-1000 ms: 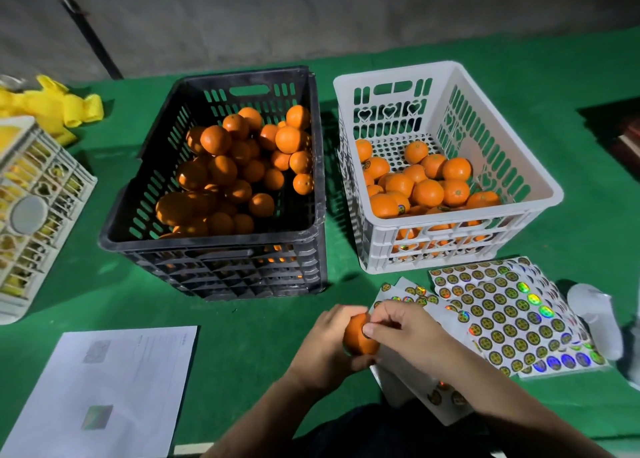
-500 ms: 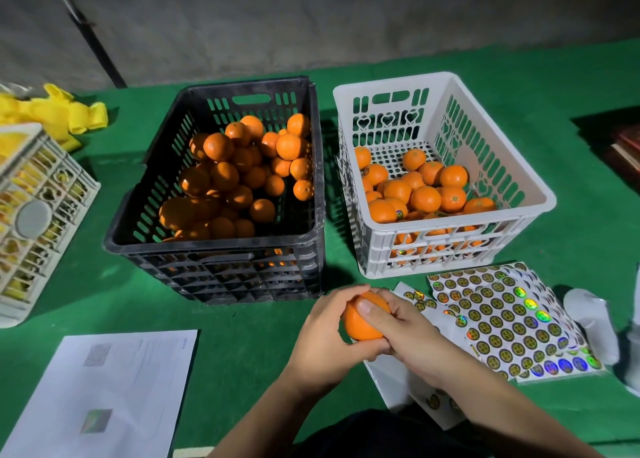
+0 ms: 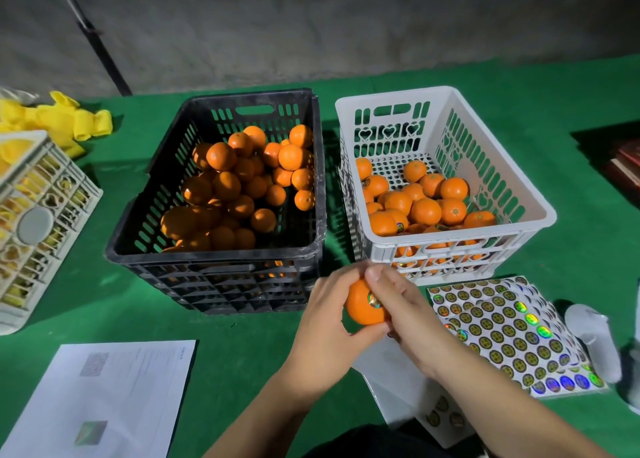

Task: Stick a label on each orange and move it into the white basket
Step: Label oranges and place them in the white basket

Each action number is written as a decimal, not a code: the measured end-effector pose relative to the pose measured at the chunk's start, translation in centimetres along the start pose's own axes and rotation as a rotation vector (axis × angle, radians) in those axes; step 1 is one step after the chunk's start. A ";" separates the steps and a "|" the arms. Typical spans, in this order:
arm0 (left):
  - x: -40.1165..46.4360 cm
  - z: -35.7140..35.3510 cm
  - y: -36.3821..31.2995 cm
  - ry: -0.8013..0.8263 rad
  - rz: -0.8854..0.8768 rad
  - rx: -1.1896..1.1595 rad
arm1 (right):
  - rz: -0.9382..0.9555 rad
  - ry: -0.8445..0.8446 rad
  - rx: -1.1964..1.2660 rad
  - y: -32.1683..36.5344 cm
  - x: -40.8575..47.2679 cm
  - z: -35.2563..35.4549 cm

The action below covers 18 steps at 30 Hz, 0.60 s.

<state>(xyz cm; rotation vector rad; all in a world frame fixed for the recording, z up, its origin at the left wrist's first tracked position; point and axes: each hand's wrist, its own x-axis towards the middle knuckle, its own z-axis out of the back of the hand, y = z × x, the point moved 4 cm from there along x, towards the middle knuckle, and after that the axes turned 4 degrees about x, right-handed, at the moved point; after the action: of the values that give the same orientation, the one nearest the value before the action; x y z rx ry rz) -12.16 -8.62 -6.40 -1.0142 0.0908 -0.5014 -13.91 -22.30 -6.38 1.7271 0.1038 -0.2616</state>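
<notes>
My left hand (image 3: 322, 314) holds the round orange (image 3: 363, 307) tight while my right hand (image 3: 403, 307) holds it too, so I should rub the shiny round sticker (image 3: 373, 299) flat.

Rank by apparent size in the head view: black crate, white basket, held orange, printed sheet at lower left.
1. black crate
2. white basket, close to the printed sheet; camera nearness makes that pair unsure
3. held orange

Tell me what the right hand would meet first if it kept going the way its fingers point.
The right hand points up and slightly left over the orange that both hands hold. Straight on, its fingertips would probably first meet the near wall of the white basket, near its left corner; depth is hard to judge.
</notes>
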 end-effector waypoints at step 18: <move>8.7 7.4 2.9 -0.146 0.211 0.967 | -0.345 -0.252 -1.234 4.5 16.4 9.9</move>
<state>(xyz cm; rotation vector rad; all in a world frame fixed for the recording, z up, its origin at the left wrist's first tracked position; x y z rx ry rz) -1.18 -5.39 -3.44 -0.0855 -0.1658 -0.2196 1.81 -34.07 -7.41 0.4362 0.3043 -0.5255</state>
